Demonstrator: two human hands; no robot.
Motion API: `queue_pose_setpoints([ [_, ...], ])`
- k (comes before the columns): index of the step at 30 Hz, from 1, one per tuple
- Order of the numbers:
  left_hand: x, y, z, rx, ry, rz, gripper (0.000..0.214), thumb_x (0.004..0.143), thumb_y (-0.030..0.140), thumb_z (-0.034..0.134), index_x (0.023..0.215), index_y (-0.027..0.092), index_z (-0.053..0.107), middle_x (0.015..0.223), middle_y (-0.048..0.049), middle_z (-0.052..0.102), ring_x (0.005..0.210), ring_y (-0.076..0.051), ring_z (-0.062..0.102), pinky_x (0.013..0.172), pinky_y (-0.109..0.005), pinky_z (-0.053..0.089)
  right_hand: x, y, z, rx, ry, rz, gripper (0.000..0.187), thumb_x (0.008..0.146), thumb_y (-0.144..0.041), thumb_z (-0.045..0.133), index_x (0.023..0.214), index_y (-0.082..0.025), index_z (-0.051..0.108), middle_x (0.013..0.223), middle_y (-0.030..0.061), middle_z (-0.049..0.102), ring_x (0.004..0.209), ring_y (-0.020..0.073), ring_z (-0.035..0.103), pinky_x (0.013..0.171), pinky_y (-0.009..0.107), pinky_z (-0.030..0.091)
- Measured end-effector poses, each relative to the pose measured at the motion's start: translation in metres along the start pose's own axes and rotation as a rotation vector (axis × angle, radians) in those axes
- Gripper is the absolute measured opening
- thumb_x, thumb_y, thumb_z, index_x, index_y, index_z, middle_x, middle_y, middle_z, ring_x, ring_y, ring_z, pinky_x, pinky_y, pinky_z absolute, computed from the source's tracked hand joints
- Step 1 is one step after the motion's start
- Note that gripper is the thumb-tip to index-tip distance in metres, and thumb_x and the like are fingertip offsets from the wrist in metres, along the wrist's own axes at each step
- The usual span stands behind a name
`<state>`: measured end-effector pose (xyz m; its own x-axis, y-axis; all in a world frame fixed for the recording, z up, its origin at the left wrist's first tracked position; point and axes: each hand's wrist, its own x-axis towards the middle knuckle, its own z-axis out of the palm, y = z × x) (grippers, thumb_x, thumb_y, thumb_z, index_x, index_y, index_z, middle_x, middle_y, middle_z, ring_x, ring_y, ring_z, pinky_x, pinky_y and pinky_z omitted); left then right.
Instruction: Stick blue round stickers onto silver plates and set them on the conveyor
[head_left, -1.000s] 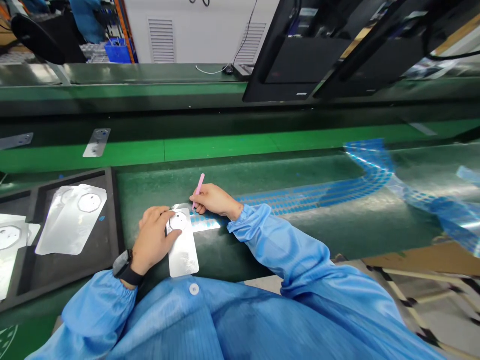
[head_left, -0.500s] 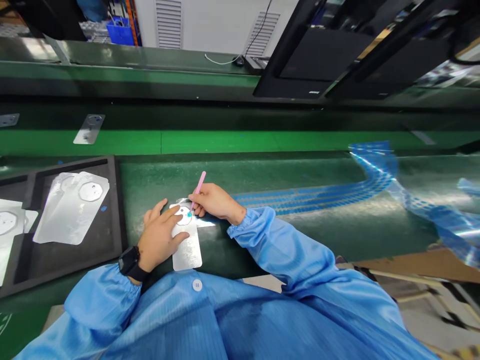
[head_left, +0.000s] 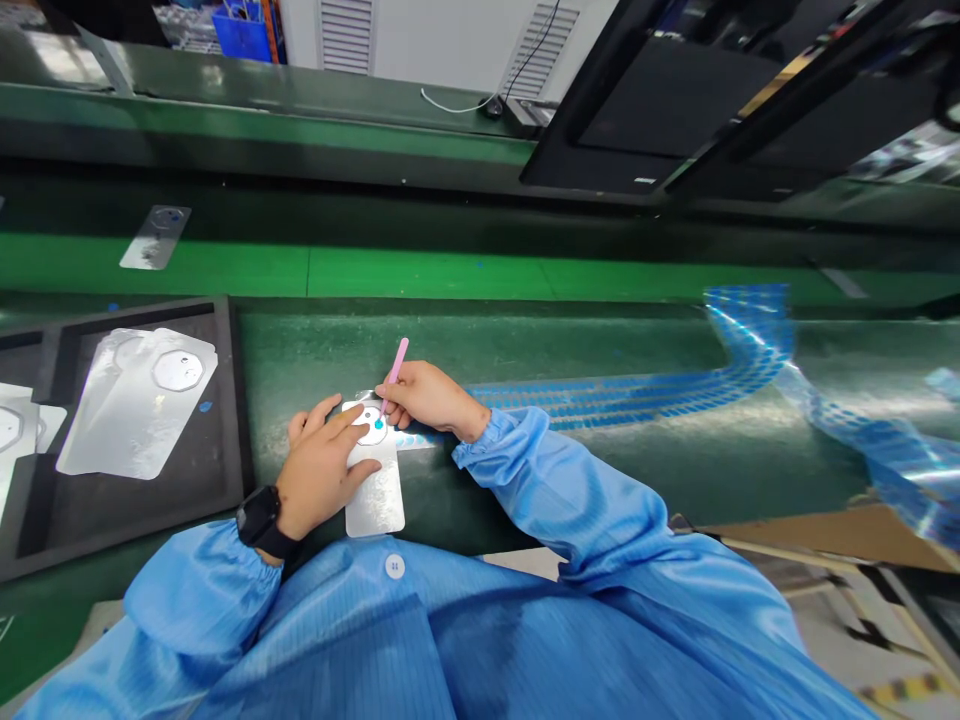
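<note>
A silver metal plate [head_left: 376, 495] with a round cut-out lies on the green bench in front of me. My left hand [head_left: 322, 470] rests on its left side, fingers spread flat and the index finger pointing at the cut-out. My right hand [head_left: 427, 398] pinches pink tweezers [head_left: 393, 375], whose tip sets a small blue round sticker [head_left: 379, 425] on the plate's circle. A long strip of blue stickers [head_left: 622, 392] runs rightward from my right wrist.
A black foam tray [head_left: 225, 420] at the left holds more silver plates [head_left: 135, 400]. Another plate [head_left: 155, 237] lies on the green conveyor belt [head_left: 450, 272] beyond. Dark monitors [head_left: 675, 100] hang at the upper right. The sticker strip curls up at the far right [head_left: 892, 450].
The tweezers moved from the sticker strip onto the plate, and a blue sticker now sits at the plate's circle. My left hand's fingers spread out flat. The view tilted down a little.
</note>
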<state>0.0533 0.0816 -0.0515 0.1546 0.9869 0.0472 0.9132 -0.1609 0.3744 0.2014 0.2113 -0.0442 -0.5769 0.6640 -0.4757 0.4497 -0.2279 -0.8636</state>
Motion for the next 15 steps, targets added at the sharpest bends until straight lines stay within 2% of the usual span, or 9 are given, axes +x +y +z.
queue_pose_setpoints([
  [8, -0.0012, 0.0000, 0.0012, 0.014, 0.003, 0.007, 0.029, 0.080, 0.033, 0.066, 0.107, 0.022, 0.068, 0.129, -0.0102, 0.063, 0.129, -0.038, 0.043, 0.094, -0.056, 0.035, -0.0014, -0.0002, 0.0022, 0.021, 0.019, -0.016, 0.027, 0.089, -0.010, 0.056, 0.063, -0.012, 0.058, 0.052, 0.0006, 0.062, 0.042, 0.0086, 0.058, 0.037, 0.015, 0.048],
  [15, 0.0001, 0.0072, -0.0053, 0.076, -0.059, -0.010, 0.030, 0.081, 0.031, 0.064, 0.111, 0.029, 0.068, 0.133, -0.0110, 0.058, 0.130, -0.040, 0.038, 0.089, -0.056, 0.035, -0.0023, 0.0021, 0.0032, 0.046, 0.038, -0.027, 0.025, 0.088, -0.010, 0.057, 0.064, -0.012, 0.057, 0.052, -0.0001, 0.061, 0.041, 0.0079, 0.059, 0.037, 0.013, 0.047],
])
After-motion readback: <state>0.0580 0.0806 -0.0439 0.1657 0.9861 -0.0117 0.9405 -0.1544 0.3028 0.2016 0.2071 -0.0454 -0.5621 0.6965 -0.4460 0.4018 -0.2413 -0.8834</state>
